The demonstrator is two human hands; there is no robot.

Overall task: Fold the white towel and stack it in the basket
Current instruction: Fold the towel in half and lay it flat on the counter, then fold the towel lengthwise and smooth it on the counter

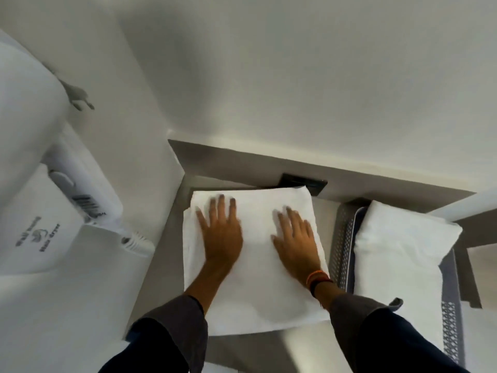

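**Lettering on the wall hair dryer**

The only writing in view stands on the white wall-mounted hair dryer [53, 219] at the left edge. On its lower housing, two short lines of dark print run beside a small emblem. The line nearer the bottom reads "Hair dryer". The other line, on the far side of the emblem, is blurred; it may begin with "Wall", but its second word cannot be made out. The emblem itself is too small to identify. The print appears tilted and partly upside down from this view. No other text, number or brand shows anywhere.
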